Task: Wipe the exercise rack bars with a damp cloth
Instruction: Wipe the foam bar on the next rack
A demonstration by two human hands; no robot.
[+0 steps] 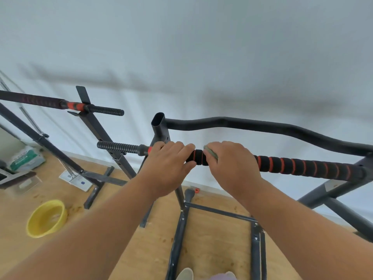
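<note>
bare forearms, no sleeves, left hand, right hand

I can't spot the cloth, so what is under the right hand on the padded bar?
A grey-green cloth peeks out at the fingers of the right hand, pressed against the padded bar. Most of the cloth and the bar beneath the palm are covered.

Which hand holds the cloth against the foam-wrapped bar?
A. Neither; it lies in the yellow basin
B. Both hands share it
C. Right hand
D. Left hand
C: the grey-green cloth shows under the right hand on the black foam-wrapped bar with orange stripes; the left hand holds the bar bare.
</note>
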